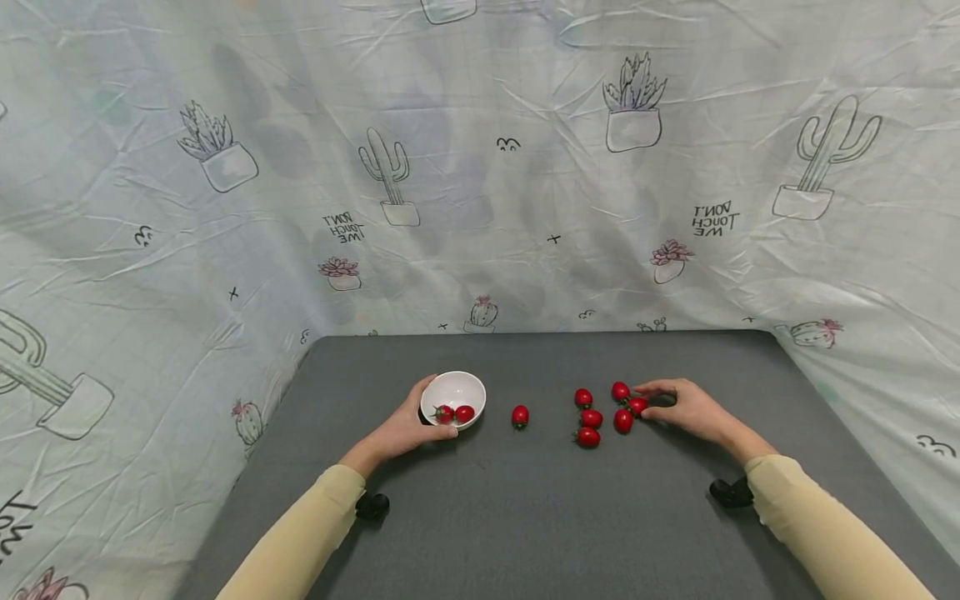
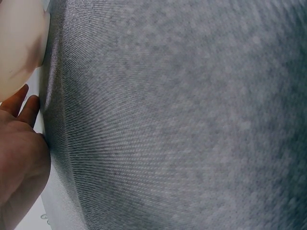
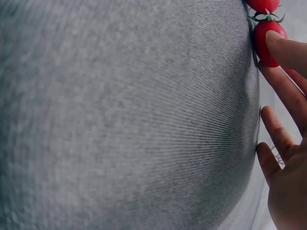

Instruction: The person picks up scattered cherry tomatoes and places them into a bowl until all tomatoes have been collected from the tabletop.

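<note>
Tomato [image 1: 637, 406] between thumb [image 3: 291, 52] and fingers [image 3: 284, 90] of right grip [image 1: 693, 410]

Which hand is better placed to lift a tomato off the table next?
Probably the right: the right hand has its thumb and a finger on a tomato, whereas the left hand is occupied holding the white bowl.
</note>
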`<state>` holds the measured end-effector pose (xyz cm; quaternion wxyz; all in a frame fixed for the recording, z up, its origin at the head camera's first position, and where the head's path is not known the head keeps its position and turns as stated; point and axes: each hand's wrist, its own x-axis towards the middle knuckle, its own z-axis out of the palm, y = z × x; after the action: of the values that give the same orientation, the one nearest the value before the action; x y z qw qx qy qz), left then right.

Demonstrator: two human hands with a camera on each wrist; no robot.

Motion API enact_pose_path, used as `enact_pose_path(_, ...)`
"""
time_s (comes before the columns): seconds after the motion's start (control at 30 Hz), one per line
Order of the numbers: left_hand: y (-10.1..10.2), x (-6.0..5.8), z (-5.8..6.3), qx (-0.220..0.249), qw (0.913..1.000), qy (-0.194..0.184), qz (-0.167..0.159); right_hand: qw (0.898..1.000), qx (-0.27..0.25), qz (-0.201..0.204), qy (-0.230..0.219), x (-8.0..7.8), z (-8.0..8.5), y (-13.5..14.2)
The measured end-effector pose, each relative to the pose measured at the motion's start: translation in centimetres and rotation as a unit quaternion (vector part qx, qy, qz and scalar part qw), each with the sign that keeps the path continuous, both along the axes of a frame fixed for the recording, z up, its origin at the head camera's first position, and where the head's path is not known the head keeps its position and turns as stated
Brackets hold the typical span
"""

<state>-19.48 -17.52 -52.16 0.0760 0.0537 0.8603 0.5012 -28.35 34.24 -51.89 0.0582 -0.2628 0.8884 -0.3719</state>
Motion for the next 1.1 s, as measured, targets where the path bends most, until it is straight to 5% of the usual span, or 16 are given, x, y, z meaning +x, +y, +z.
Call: enact_pose_path(1.1, 0.09, -0.18, -0.02, -0.010, 0.9999, -0.004, 0.006, 1.000, 0.008, -0.007, -0.009, 0.03, 0.11, 0.59)
